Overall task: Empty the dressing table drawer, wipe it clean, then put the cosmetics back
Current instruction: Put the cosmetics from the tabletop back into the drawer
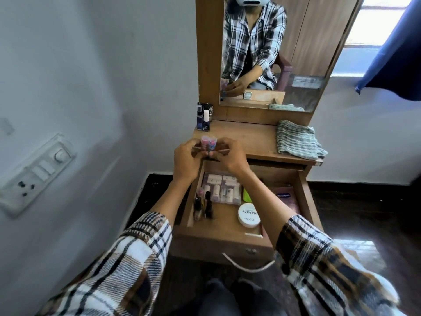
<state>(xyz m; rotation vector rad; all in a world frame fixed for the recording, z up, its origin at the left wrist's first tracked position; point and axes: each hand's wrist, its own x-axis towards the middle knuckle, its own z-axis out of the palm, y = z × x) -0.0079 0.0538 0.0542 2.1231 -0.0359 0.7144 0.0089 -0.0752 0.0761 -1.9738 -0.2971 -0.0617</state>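
Observation:
The wooden drawer (306,199) of the dressing table stands pulled out below my hands. Inside lie a clear pouch of small white tubes (222,189), a few dark lipsticks (204,205) at the left, a white nail polish remover jar (249,215), a green item (246,195) and a pink packet (287,198). My left hand (188,159) and my right hand (230,157) meet above the tabletop's front edge, together holding two small pink-capped bottles (208,143) upright, with thin sticks poking out between the fingers.
On the tabletop (248,137) stand several nail polish bottles (204,118) at the back left and a folded green checked cloth (298,140) at the right. A mirror (273,53) rises behind. A switchboard (34,174) is on the left wall; a blue curtain (396,60) hangs right.

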